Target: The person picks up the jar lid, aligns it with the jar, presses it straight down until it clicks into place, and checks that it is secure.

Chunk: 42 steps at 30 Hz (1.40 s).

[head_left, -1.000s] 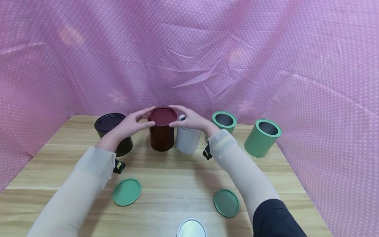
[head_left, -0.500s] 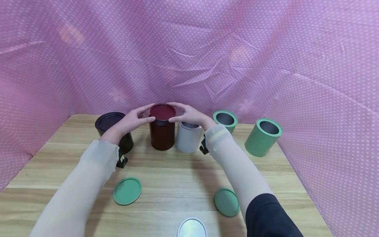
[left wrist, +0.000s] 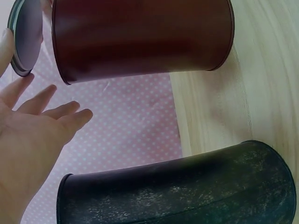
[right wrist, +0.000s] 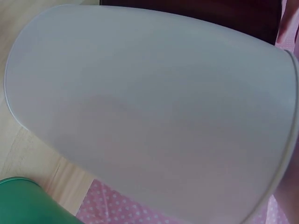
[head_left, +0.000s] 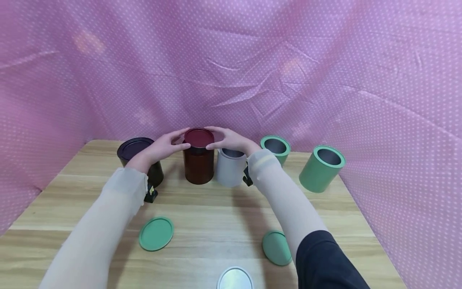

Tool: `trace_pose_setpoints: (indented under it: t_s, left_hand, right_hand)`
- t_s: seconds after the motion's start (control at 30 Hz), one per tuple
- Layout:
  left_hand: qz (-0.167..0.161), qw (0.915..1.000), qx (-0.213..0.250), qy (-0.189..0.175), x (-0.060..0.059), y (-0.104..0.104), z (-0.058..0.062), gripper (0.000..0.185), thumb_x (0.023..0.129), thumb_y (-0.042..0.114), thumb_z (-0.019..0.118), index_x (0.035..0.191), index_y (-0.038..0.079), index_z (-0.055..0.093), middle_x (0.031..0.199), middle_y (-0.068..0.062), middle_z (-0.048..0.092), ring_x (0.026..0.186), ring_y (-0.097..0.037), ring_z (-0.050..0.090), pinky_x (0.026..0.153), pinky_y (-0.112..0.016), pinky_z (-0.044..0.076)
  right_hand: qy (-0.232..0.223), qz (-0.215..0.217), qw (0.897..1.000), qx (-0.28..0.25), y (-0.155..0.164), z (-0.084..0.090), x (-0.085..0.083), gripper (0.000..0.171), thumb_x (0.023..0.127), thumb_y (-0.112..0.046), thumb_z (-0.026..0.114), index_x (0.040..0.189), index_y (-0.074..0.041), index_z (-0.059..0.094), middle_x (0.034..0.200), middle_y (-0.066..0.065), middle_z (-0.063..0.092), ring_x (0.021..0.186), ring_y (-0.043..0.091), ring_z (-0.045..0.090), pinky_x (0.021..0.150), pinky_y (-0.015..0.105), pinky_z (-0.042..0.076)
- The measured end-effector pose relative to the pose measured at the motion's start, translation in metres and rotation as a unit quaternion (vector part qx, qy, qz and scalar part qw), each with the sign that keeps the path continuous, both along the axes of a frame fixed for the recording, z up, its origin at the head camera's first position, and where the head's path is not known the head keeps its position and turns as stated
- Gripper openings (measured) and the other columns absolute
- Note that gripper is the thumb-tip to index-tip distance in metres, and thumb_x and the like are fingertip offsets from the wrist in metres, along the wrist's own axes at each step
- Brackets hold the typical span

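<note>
L hand (head_left: pixel 164 145): thumb + fingers pinch red lid (head_left: pixel 198 138) edge, to keep it flat.
R hand (head_left: pixel 231 140): pinches other side.
Red can (head_left: pixel 197 164): right under lid.

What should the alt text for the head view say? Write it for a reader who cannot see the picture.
Two hands, the left hand and the right hand, hold the dark red lid on top of a dark red can on a wooden table. Beside it stand a black can, a grey can and two open green cans.
</note>
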<state>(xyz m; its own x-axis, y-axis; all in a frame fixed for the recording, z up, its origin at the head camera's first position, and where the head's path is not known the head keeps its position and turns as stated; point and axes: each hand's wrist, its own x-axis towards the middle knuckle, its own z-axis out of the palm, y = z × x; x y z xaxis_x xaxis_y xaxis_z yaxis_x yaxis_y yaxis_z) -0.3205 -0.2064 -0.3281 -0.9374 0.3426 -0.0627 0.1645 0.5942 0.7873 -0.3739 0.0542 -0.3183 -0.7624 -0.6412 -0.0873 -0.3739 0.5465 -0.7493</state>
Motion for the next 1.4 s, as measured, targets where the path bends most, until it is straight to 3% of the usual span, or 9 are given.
trace_pose_setpoints:
  t_s: [0.3,0.63,0.9,1.13,1.4]
  left_hand:
    - [-0.005,0.9997,0.02,-0.016,-0.004,0.002,-0.006,0.073,0.096,0.037,0.058,0.155,0.017,0.021,0.157,-0.02,0.028,0.146,-0.035,0.025,0.117,-0.052,0.025]
    - [-0.031,0.9985,0.044,-0.014,-0.007,0.001,-0.007,0.069,0.1,0.027,0.054,0.156,0.009,0.017,0.156,-0.022,0.027,0.145,-0.036,0.025,0.116,-0.052,0.026]
    - [-0.023,0.9982,0.043,-0.035,-0.01,0.002,-0.014,0.068,0.1,0.028,0.054,0.156,0.012,0.018,0.156,-0.022,0.029,0.144,-0.037,0.028,0.116,-0.052,0.027]
    - [-0.039,0.9977,0.047,-0.029,-0.008,0.0,-0.018,0.065,0.101,0.021,0.051,0.155,0.008,0.017,0.158,-0.022,0.021,0.145,-0.04,0.024,0.116,-0.054,0.026]
    - [-0.042,0.998,0.032,-0.036,-0.008,-0.002,-0.018,0.066,0.101,0.024,0.051,0.156,0.009,0.016,0.159,-0.022,0.02,0.146,-0.04,0.019,0.117,-0.056,0.023]
  right_hand:
    - [0.011,0.003,1.0,0.012,-0.004,-0.005,-0.003,0.074,0.086,-0.037,0.072,0.15,-0.025,0.036,0.15,0.002,0.044,0.144,0.025,0.032,0.118,0.046,0.025]
    - [0.015,0.007,1.0,0.016,-0.008,-0.007,-0.007,0.074,0.088,-0.036,0.071,0.15,-0.024,0.035,0.15,0.002,0.045,0.142,0.019,0.035,0.118,0.043,0.027]
    - [-0.013,-0.001,1.0,0.017,-0.009,-0.016,-0.009,0.074,0.088,-0.035,0.071,0.151,-0.024,0.034,0.148,0.005,0.047,0.137,0.02,0.043,0.117,0.044,0.029]
    - [0.019,0.012,0.999,0.042,-0.011,-0.021,-0.012,0.075,0.086,-0.041,0.071,0.15,-0.023,0.036,0.143,0.002,0.052,0.13,0.016,0.049,0.114,0.042,0.033]
    - [0.034,0.01,0.998,0.053,-0.013,-0.02,-0.011,0.074,0.087,-0.04,0.071,0.15,-0.021,0.037,0.132,0.002,0.06,0.119,0.013,0.055,0.109,0.036,0.039]
